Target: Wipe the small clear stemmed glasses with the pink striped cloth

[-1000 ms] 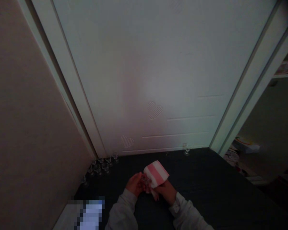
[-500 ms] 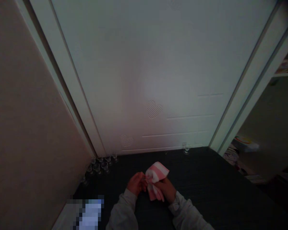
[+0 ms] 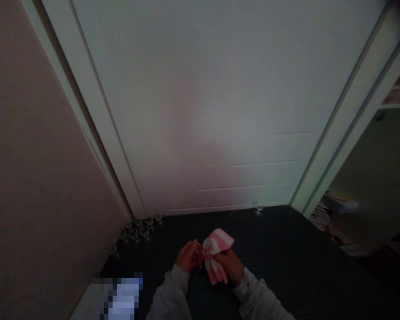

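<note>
Over the middle of the dark table, my right hand [image 3: 231,265] is closed on a pink-and-white striped cloth [image 3: 222,241], whose folds hang above and below the fingers. My left hand [image 3: 187,257] faces it from the left with curled fingers. Between those fingertips and the cloth is a small clear glass [image 3: 199,251], mostly covered and dim. The left fingers grip it while the bunched cloth presses against its right side.
Several small stemmed glasses [image 3: 134,234] stand in the table's back left corner by the wall. Another small glass [image 3: 258,210] is at the back edge, right of centre, before a white panel [image 3: 213,106]. A blurred-out bright rectangle [image 3: 123,298] lies front left.
The cloth's lower fold hangs slightly lower and its top has dipped a little. Both hands stay in nearly the same place, still holding the glass and the cloth.
</note>
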`<state>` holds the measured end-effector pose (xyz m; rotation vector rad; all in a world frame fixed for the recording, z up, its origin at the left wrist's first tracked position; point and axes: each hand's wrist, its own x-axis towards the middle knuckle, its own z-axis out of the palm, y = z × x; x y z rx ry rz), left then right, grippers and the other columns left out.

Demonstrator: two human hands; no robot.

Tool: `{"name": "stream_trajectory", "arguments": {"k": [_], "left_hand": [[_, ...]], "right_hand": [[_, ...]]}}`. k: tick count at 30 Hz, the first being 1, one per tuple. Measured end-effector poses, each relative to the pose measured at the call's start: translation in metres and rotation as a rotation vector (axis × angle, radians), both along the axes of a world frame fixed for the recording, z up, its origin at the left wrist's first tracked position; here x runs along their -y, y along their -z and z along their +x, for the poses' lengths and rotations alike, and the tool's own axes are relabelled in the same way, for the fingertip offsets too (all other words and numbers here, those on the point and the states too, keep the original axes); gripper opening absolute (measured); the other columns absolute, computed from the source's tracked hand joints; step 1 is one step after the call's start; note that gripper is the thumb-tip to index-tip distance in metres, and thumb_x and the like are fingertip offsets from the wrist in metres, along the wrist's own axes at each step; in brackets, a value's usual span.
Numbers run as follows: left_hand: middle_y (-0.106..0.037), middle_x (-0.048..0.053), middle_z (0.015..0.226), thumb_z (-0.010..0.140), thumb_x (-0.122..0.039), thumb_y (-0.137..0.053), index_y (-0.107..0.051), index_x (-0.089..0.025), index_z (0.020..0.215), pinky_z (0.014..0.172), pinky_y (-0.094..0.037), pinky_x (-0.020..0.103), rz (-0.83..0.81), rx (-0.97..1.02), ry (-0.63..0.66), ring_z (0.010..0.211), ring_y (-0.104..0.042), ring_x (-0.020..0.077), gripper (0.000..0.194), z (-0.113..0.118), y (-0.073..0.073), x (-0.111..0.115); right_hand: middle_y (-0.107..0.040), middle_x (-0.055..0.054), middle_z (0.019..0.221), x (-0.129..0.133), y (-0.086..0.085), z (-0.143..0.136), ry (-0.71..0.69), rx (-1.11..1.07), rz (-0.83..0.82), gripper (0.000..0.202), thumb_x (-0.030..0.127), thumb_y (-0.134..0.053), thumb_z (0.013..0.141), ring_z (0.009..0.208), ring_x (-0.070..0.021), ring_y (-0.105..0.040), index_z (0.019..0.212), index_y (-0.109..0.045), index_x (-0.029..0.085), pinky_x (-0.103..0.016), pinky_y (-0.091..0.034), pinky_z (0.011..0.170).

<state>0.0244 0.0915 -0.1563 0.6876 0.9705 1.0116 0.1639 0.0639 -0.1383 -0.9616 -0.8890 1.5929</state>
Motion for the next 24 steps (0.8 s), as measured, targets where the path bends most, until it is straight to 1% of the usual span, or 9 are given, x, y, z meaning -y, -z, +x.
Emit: {"name": "stream_trajectory", "arguments": {"k": [4,7,9,13,17,19,21,24], "left_hand": [[-0.055,-0.001,0.039,0.051,-0.052,-0.066,-0.051,-0.014,0.064,0.032,-0.033,0.019,-0.007,0.008,-0.005,0.031,-0.046,0.0090,0.043,0.001,-0.001,0.001],[-0.055,0.000,0.038,0.056,-0.049,-0.065,-0.052,-0.014,0.064,0.032,-0.032,0.019,-0.017,0.020,-0.011,0.030,-0.044,0.0090,0.038,0.001,-0.002,0.001],[-0.055,0.000,0.038,0.060,-0.046,-0.064,-0.052,-0.014,0.063,0.032,-0.031,0.019,-0.029,0.031,-0.024,0.029,-0.044,0.0089,0.034,0.001,-0.003,0.001],[-0.054,-0.001,0.038,0.068,-0.036,-0.059,-0.051,-0.014,0.063,0.032,-0.031,0.019,-0.074,0.062,-0.069,0.029,-0.044,0.0090,0.023,-0.001,-0.008,0.001],[-0.054,-0.003,0.041,0.076,-0.022,-0.050,-0.049,-0.015,0.065,0.036,-0.035,0.019,-0.139,0.104,-0.158,0.033,-0.047,0.0083,0.013,-0.004,-0.012,0.000],[-0.054,-0.003,0.042,0.078,-0.019,-0.046,-0.049,-0.015,0.067,0.040,-0.037,0.019,-0.177,0.121,-0.200,0.036,-0.050,0.0084,0.012,-0.005,-0.013,-0.001],[-0.055,-0.002,0.043,0.080,-0.018,-0.044,-0.049,-0.015,0.068,0.042,-0.039,0.020,-0.209,0.134,-0.225,0.038,-0.051,0.0087,0.013,-0.006,-0.015,-0.002],[-0.057,0.000,0.044,0.080,-0.018,-0.043,-0.050,-0.015,0.069,0.044,-0.040,0.021,-0.231,0.153,-0.241,0.038,-0.051,0.0093,0.013,-0.006,-0.015,-0.002]], "right_hand": [[-0.066,-0.006,0.074,0.000,0.000,0.000,0.004,-0.006,-0.007,0.028,0.027,-0.071,0.054,0.075,-0.0234,-0.060,0.077,-0.063,0.014,-0.037,-0.043,0.074],[-0.066,-0.006,0.076,-0.001,0.003,0.000,-0.006,-0.005,-0.008,0.029,0.028,-0.070,0.055,0.075,-0.0239,-0.060,0.079,-0.063,0.013,-0.037,-0.043,0.074],[-0.066,-0.006,0.076,-0.002,0.005,-0.001,-0.010,-0.014,0.007,0.028,0.027,-0.069,0.057,0.076,-0.0236,-0.060,0.080,-0.062,0.013,-0.037,-0.043,0.074],[-0.066,-0.006,0.080,-0.008,0.013,0.000,0.056,-0.012,0.006,0.028,0.026,-0.067,0.059,0.079,-0.0235,-0.059,0.083,-0.061,0.014,-0.037,-0.042,0.077],[-0.065,-0.006,0.087,-0.014,0.019,0.003,0.113,-0.067,0.045,0.026,0.028,-0.063,0.064,0.088,-0.0249,-0.058,0.086,-0.061,0.016,-0.039,-0.038,0.084],[-0.064,-0.006,0.092,-0.014,0.016,0.004,0.109,-0.119,0.054,0.026,0.029,-0.061,0.065,0.093,-0.0248,-0.056,0.089,-0.061,0.018,-0.039,-0.036,0.088],[-0.064,-0.005,0.096,-0.012,0.009,0.003,0.075,-0.186,0.048,0.027,0.029,-0.061,0.066,0.097,-0.0247,-0.055,0.091,-0.061,0.019,-0.039,-0.034,0.092],[-0.064,-0.006,0.094,-0.008,-0.002,0.002,0.026,-0.249,0.036,0.027,0.031,-0.062,0.065,0.094,-0.0249,-0.056,0.089,-0.061,0.018,-0.041,-0.036,0.090]]}}
